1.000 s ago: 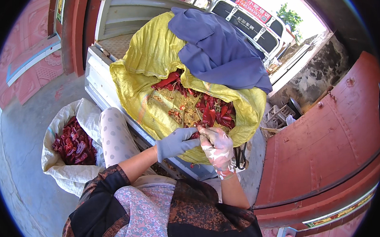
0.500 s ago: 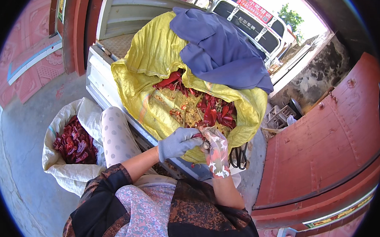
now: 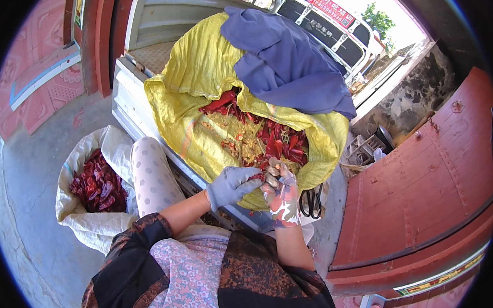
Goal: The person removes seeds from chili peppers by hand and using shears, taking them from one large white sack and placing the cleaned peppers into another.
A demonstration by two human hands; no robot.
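My left hand (image 3: 232, 185), in a grey-blue glove, and my right hand (image 3: 282, 194), in a pale stained glove, meet at the near rim of a yellow woven sack (image 3: 191, 109). Between their fingertips they pinch a dried red chilli (image 3: 258, 177). The sack lies open and holds a heap of red chillies (image 3: 276, 144) mixed with yellowish stems and seeds. A blue cloth (image 3: 286, 62) drapes over the sack's far side.
A white sack (image 3: 88, 215) of red chillies stands on the concrete floor at my left. My dotted trouser knee (image 3: 150, 178) rises between the sacks. A grey metal bed (image 3: 138, 106) carries the yellow sack. Red door at right; white van behind.
My right hand has drawn in toward the left hand and both now pinch a chilli at the sack's near rim. The sacks have not moved.
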